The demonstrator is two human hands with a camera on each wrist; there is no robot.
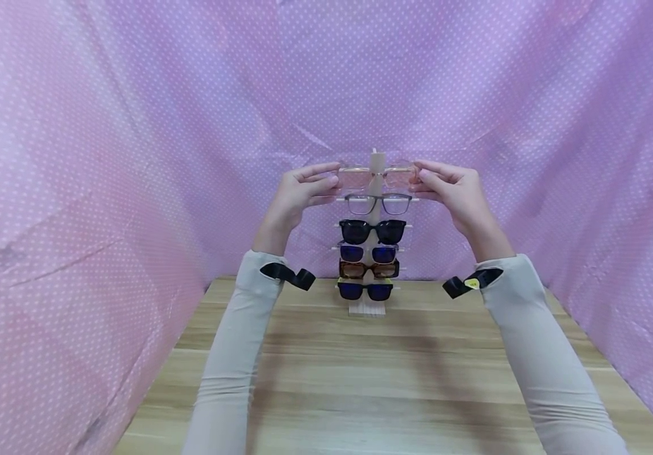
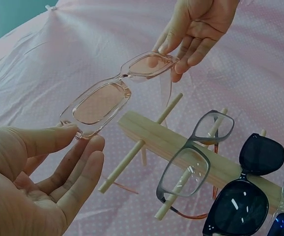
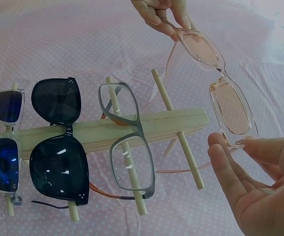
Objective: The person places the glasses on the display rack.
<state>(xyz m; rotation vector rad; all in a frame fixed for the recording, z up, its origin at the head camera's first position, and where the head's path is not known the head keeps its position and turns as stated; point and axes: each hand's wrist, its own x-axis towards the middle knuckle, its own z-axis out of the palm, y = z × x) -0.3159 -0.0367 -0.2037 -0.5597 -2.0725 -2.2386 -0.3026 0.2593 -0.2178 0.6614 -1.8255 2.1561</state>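
Note:
Between my two hands is a pair of clear-framed sunglasses [image 2: 100,103] with pale orange lenses, held at the top of a wooden glasses stand [image 1: 377,163]. My left hand [image 1: 303,193] pinches one outer corner of the frame between thumb and fingers. The opposite corner is pinched by my right hand [image 1: 452,193]. In both wrist views the sunglasses stand apart from the stand's top peg [image 3: 190,161], with their temples stretching back past the post. Just below hang grey-framed eyeglasses [image 3: 132,135] on the second peg.
Lower on the stand hang black sunglasses [image 1: 372,232], blue-lensed sunglasses [image 1: 384,254], brown tortoiseshell sunglasses [image 1: 352,270] and dark-framed blue-lensed sunglasses [image 1: 351,291]. The stand's base [image 1: 366,308] rests on a wooden table [image 1: 349,385]. Pink dotted cloth [image 1: 133,158] surrounds the table's back and sides.

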